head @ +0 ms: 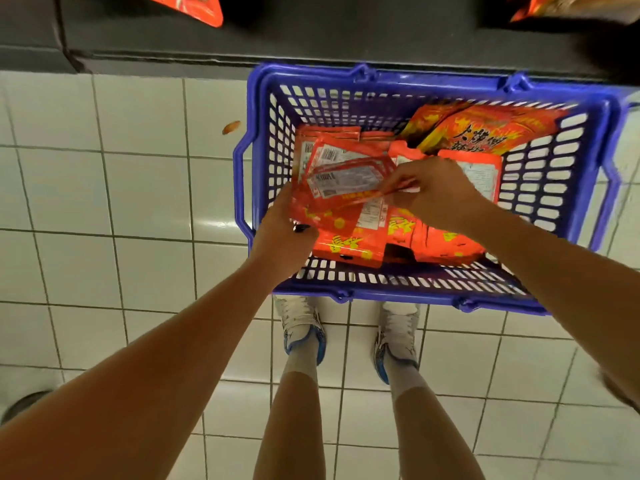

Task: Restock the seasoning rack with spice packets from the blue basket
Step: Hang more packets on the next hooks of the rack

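White tiles with dark grout cover the floor (145, 188), and at the far left edge part of a round metal drain (24, 403) shows. A small orange scrap (231, 127) lies on a tile just left of the basket. Along the top runs the dark base of the rack (311, 39), with the corner of a red packet (194, 8) hanging into view above it on the left and another orange packet (554, 6) at the top right.

The left hand (282, 230) reaches into the near left corner of the blue basket (256, 109) and grips a fanned stack of red-orange spice packets (343, 188), thumb on top, the other fingers hidden beneath the stack. The packets in the stack lie with their white label sides and barcodes up. The blue basket stands on the floor against the rack base, directly ahead of the person's two white and blue shoes (304, 327).

The right hand (433, 192) comes in from the right over the middle of the basket, its fingers (393, 188) curled and pinching the right edge of a thin packet at the stack. Beneath and beyond it more loose packets (485, 133) lie in the basket, some face up with yellow print, the ones at the far right tilted against the wall.
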The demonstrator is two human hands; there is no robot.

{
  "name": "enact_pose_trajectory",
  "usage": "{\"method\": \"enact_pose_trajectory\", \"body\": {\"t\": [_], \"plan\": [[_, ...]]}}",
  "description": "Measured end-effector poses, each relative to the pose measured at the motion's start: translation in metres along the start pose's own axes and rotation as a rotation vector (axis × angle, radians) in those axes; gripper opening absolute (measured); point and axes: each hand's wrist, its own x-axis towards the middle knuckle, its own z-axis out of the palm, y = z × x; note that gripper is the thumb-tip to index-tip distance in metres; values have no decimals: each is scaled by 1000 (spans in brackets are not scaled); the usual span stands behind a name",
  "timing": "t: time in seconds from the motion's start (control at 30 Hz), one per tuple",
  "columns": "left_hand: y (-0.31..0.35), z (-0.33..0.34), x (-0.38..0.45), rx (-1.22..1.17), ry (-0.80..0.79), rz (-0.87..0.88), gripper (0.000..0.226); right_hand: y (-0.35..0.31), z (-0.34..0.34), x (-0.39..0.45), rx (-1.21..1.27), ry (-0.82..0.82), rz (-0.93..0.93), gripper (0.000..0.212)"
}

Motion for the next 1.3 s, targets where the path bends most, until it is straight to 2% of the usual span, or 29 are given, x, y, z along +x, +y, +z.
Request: {"method": "enact_pose_trajectory", "body": {"t": [0.1,0.23,0.3,0.4,0.5,0.53,0.6,0.63,0.7,0.77,0.83,0.93,1.03,1.17,1.23,1.3], "plan": [[9,1,5,88,-74,135,74,-2,-3,-5,2,-104,30,16],[7,1,3,279,-147,241,51,0,4,-8,158,-122,135,16],[5,-1,-2,264,-152,229,45,-1,7,-12,249,-105,177,14],[3,-6,-8,222,-111,161,10,-7,13,-18,552,-89,205,29],[0,-11,-10,92,-98,84,15,-6,22,-14,697,48,230,25],[0,-12,-10,69,-70,75,16,-3,26,-11,622,120,240,22],[-3,-14,-11,43,-13,83,17,7,36,-3,268,166,193,21],[-5,-14,-9,57,13,89,20,13,43,2,46,125,136,32],[-10,-15,-7,114,78,96,28,24,61,15,-367,-41,9,67],[-16,-14,-4,140,151,110,30,32,82,30,-685,-180,-73,99],[-20,-14,-3,152,193,112,28,38,97,43,-828,-222,-81,108],[-21,-11,-2,145,214,109,27,46,111,49,-857,-159,-73,98],[-17,-9,-3,146,211,94,27,52,110,38,-872,-27,-134,73],[-11,-9,-8,96,201,63,30,58,91,19,-831,-66,-157,52],[-8,-10,-14,84,186,64,30,57,80,10,-736,-14,-154,40],[-4,-12,-21,55,185,55,30,54,66,-1,-529,110,-101,32]]}}
